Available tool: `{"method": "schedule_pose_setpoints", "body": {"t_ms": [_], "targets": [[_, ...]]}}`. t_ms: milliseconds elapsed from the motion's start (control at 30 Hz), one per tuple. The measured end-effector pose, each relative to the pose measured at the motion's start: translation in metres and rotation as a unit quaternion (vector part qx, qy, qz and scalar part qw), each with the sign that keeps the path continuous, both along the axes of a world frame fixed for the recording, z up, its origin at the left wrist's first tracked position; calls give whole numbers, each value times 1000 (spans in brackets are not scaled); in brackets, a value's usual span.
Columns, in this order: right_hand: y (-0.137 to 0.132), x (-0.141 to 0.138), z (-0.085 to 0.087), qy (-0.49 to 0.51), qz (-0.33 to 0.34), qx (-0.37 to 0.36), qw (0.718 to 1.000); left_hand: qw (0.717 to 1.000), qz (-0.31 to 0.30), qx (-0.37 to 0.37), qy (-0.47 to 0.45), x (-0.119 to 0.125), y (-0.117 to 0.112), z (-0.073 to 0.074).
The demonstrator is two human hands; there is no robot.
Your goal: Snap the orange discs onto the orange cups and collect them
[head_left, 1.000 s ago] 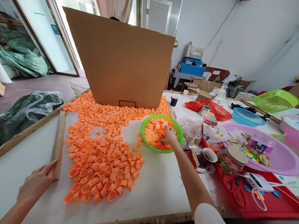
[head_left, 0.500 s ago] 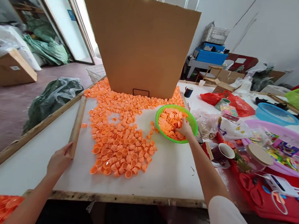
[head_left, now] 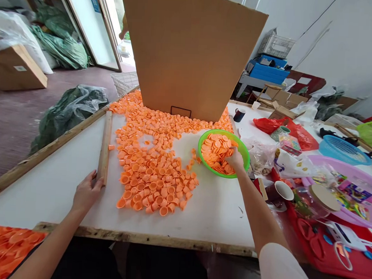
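My left hand (head_left: 87,189) is closed around the near end of a wooden strip (head_left: 104,148) lying on the white tabletop. Inside a green plastic basin (head_left: 245,154), my right hand (head_left: 235,160) has its fingers curled into flat orange plastic discs (head_left: 214,149); the fingertips are partly hidden among them. Left of the basin spreads a pile of small orange plastic cups (head_left: 159,183), many on their sides. A few loose cups lie between the pile and the basin.
A tall cardboard box (head_left: 192,53) stands at the back among the cups. On the right are a dark mug (head_left: 274,192), a lidded jar (head_left: 315,200), a lilac basin (head_left: 329,162) and a red tray (head_left: 337,265). More orange pieces (head_left: 5,246) sit at the lower left.
My left hand has shifted right and slightly up, and the strip's near end has swung right with it. My right hand stays in the basin. A person's arm now shows at the doorway.
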State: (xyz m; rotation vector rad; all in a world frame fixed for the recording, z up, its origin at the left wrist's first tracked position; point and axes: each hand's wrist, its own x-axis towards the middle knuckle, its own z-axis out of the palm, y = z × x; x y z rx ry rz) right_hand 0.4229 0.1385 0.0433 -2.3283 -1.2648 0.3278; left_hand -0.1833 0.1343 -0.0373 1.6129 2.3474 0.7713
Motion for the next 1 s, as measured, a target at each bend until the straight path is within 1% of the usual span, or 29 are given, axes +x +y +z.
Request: {"method": "schedule_pose_setpoints", "body": {"t_ms": [67, 133, 300, 400, 467, 567, 600, 667, 733, 800, 900, 933, 1000], "targets": [[-2, 1, 4, 25, 3, 15, 1000, 999, -14, -7, -39, -4, -5, -4], [-5, 2, 8, 55, 3, 33, 998, 998, -16, -8, -67, -6, -12, -5], [-10, 5, 23, 123, -16, 106, 987, 994, -4, 26, -103, 0, -39, 4], [-19, 3, 36, 161, -10, 148, 976, 991, -17, 59, -115, 11, -62, 10], [-32, -2, 44, 207, 8, 191, 959, 989, -32, 81, -117, 20, -79, 13], [-69, -19, 46, 291, 49, 257, 920, 988, -62, 102, -98, 39, -108, 19], [-84, -26, 44, 306, 62, 266, 912, 987, -79, 109, -90, 46, -117, 20], [-117, -41, 33, 312, 82, 253, 912, 982, -119, 125, -76, 60, -133, 25], [-146, -56, 15, 326, 101, 217, 915, 977, -153, 134, -71, 73, -146, 29], [-167, -69, -6, 327, 109, 172, 923, 972, -176, 138, -71, 83, -155, 32], [-182, -83, -34, 312, 114, 102, 938, 966, -207, 139, -64, 96, -160, 32], [-184, -86, -40, 313, 117, 84, 939, 964, -218, 140, -57, 100, -160, 32], [-184, -89, -48, 315, 123, 64, 939, 960, -237, 142, -40, 108, -159, 30]]}}
